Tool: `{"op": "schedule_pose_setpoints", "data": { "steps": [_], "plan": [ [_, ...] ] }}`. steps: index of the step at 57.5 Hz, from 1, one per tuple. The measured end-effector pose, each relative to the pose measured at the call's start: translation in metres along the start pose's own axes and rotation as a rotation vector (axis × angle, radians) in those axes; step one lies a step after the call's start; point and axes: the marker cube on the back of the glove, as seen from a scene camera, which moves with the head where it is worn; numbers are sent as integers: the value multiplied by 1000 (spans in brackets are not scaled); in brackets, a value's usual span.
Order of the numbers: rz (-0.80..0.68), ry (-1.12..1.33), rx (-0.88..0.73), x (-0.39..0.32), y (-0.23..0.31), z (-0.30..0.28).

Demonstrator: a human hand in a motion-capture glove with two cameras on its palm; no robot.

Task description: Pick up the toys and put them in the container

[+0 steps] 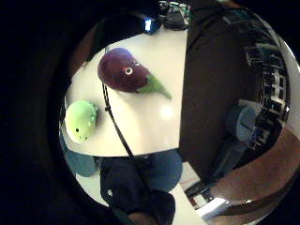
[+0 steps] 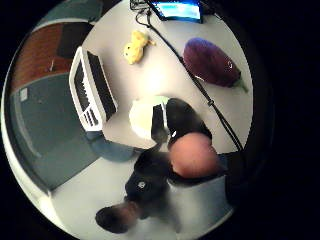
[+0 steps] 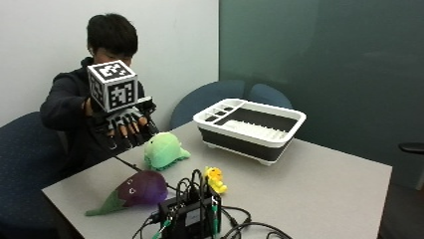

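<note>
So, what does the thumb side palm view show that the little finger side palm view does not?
Only the thumb side view shows the yellow toy and the white container on the table.

Only the little finger side view shows the green toy, lying near the table's edge.

Both show the purple eggplant toy on the table, with a black cable running beside it.
</note>
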Motion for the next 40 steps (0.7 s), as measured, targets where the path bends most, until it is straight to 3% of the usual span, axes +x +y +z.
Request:
{"op": "schedule_pose_setpoints", "data": {
  "steps": [21, 40],
  "plan": [
    [-3, 17, 18, -7, 5, -12],
    [-18, 35, 123, 8, -24, 7]
  ]
}}
